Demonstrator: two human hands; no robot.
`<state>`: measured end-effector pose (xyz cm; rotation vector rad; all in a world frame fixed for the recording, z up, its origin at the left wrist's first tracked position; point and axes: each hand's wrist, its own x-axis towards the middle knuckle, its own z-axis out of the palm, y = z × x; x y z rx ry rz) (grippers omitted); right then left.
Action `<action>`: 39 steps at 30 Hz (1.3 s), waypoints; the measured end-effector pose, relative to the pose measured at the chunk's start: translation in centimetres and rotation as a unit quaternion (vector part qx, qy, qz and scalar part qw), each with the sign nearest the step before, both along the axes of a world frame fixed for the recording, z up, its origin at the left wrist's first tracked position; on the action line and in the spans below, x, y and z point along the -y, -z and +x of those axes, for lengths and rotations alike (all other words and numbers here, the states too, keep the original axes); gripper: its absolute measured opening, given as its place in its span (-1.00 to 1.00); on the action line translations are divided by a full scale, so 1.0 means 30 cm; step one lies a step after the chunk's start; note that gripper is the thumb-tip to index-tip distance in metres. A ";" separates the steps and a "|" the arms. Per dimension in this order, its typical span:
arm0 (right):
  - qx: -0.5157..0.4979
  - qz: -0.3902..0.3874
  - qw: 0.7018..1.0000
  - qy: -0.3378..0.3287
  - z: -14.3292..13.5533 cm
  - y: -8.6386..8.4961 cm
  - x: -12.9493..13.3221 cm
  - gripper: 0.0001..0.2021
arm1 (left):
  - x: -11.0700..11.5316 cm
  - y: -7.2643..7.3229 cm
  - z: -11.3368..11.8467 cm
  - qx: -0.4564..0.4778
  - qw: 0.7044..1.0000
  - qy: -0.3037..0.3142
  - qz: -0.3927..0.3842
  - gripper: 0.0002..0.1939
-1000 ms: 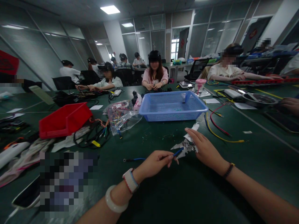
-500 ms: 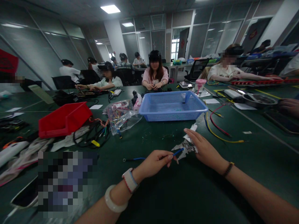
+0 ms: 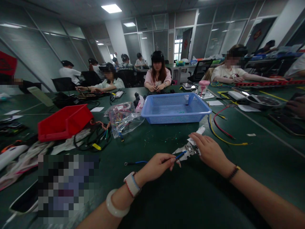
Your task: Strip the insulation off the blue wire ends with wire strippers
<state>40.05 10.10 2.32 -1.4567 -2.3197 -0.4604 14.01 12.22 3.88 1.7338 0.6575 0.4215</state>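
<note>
A blue wire [image 3: 180, 155] is pinched between the thumb and fingers of my left hand [image 3: 160, 165]. Its front end lies at the jaws of a pair of wire strippers [image 3: 188, 150]; whether the blades touch it I cannot tell. My right hand [image 3: 209, 151] is wrapped round the strippers' handles, which show something white [image 3: 199, 131] beyond my fingers. The wire's other end, with a ring terminal [image 3: 126, 163], sticks out to the left behind my left wrist. Part of the wire is hidden under my hand.
A blue plastic basket [image 3: 176, 118] stands beyond my hands. To the left are a clear bag of wires [image 3: 124, 119], a red bin [image 3: 64, 122] and black cables [image 3: 92, 140]. Yellow and red wires [image 3: 228, 143] lie at the right. People sit across the table.
The stripper jaws have come closer together around the end of the blue wire, and the tool has turned slightly. My left hand still holds the wire in nearly the same place.
</note>
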 end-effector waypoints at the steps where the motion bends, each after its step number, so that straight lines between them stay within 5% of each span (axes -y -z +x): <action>1: 0.019 0.010 1.000 0.004 0.000 -0.007 0.001 -0.43 | 0.000 0.001 -0.001 -0.001 1.000 -0.002 0.001 -0.68; 9: 0.101 0.070 0.992 0.038 -0.012 -0.041 0.014 -0.59 | 0.002 -0.011 0.001 0.004 1.000 -0.009 -0.007 -0.68; 14: 0.088 0.115 0.989 -0.016 -0.002 -0.036 -0.005 -0.72 | 0.001 -0.004 0.005 0.006 1.000 -0.008 -0.006 -0.69; 26: 0.053 0.044 0.998 -0.010 0.007 -0.028 -0.019 -0.86 | -0.001 -0.004 0.004 -0.003 1.000 -0.021 0.005 -0.68; 39: 0.037 0.019 0.999 0.000 0.004 -0.014 -0.020 -0.90 | -0.015 0.007 -0.003 0.018 0.998 -0.003 -0.068 -0.58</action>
